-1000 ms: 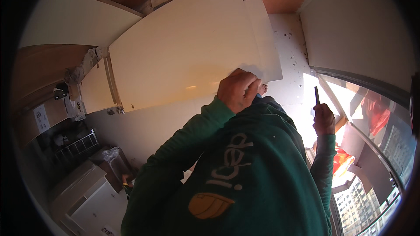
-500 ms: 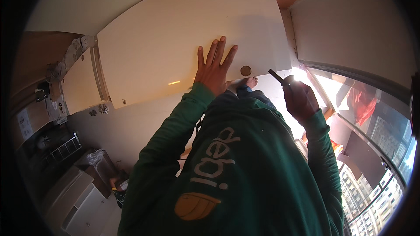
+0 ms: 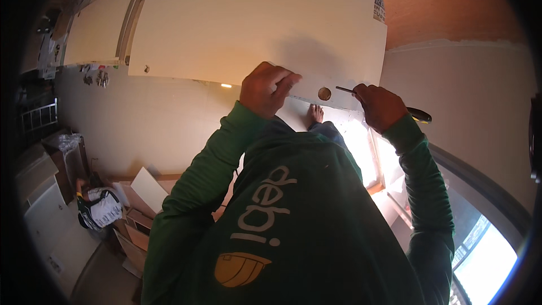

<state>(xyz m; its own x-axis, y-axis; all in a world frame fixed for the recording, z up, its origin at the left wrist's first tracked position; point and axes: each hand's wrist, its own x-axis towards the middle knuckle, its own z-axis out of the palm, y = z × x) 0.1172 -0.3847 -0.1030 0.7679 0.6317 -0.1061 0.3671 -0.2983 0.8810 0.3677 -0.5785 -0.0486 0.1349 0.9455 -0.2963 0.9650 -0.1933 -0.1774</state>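
Observation:
A large white panel [image 3: 226,17] lies in front of me, with a round hole [image 3: 324,94] near its close right corner. My right hand [image 3: 381,106] is closed round a screwdriver [image 3: 420,115]. Its thin metal shaft points left toward the hole, a little apart from it, and the black and yellow handle sticks out behind the hand. Over the panel's near edge, left of the hole, my left hand [image 3: 266,89] is curled with fingertips pinched together. Anything between those fingertips is too small to make out.
Another white panel [image 3: 101,25] sits to the far left, with small metal pieces [image 3: 101,78] below it. Lower left, a person [image 3: 101,206] is beside loose boards [image 3: 149,189]. My bare foot [image 3: 316,114] shows below the panel edge. A window [image 3: 485,260] is at lower right.
My left hand has gone from lying flat and spread on the panel to a pinch above its edge. The screwdriver has turned, its shaft now toward the hole. My view has shifted.

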